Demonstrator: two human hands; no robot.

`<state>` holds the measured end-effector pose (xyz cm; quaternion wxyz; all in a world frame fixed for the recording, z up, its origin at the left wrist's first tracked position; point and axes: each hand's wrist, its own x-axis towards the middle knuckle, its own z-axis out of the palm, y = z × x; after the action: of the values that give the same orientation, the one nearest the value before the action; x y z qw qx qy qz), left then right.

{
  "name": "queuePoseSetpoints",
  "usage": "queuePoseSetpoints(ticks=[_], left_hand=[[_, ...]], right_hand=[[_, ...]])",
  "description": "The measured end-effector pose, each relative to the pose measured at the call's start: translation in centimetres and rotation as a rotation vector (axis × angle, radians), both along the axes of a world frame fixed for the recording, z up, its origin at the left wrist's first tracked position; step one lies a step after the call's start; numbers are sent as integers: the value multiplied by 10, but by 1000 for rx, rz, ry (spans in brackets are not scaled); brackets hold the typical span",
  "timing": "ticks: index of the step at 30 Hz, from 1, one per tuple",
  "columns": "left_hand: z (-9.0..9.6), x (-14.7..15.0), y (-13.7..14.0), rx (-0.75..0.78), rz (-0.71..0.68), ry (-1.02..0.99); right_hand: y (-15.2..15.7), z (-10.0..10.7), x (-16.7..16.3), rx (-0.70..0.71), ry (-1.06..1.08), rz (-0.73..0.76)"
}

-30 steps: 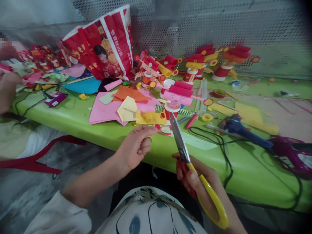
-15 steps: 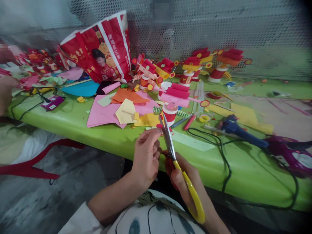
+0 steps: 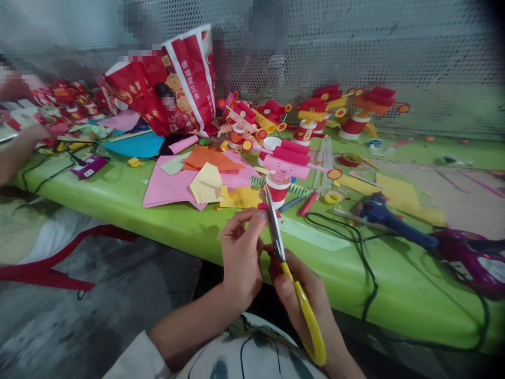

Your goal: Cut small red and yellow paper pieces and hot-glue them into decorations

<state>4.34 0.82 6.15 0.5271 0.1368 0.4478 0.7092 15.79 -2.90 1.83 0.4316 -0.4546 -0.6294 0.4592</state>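
Observation:
My left hand (image 3: 241, 258) pinches a small red piece of paper (image 3: 262, 206) between thumb and fingertips, just above the table's front edge. In my right hand (image 3: 302, 289) is a pair of scissors (image 3: 277, 239) with yellow handles, its blades pointing away from me. The blades are slightly apart at the tips and touch or overlap the red paper; which of the two I cannot tell. Right behind the tips stands a red and white paper cup (image 3: 278, 190) topped by a pink paper figure (image 3: 284, 167) with a rolled red hat.
Coloured paper sheets (image 3: 168, 181) lie left of centre, before a red bag (image 3: 158, 97). Several finished figures (image 3: 305, 129) line the back. On the right are a blue glue gun (image 3: 398, 218), its black cable (image 3: 369, 273) and yellow paper (image 3: 398, 197). Another person's arm (image 3: 19, 152) reaches in at left.
The view has shifted slightly, so the table's things sit a little lower and further right. Both hands keep nearly the same pose, with the scissors still at the red paper.

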Motion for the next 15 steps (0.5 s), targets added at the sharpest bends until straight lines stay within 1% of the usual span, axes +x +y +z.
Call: queuePoseSetpoints(ticks=[3,6,10,15], left_hand=[[-1,0,1,17,17,31],[-2,0,1,33,37,65],[-5,1,1,36,32,93],[-8,1,1,65,39,83]], right_hand=[[-1,-2,0,19,8,-16],[-2,3,0,-21,-12,-33],[-4,12,0,-65,-29,-40],[-4,13,0,-74,-30,-71]])
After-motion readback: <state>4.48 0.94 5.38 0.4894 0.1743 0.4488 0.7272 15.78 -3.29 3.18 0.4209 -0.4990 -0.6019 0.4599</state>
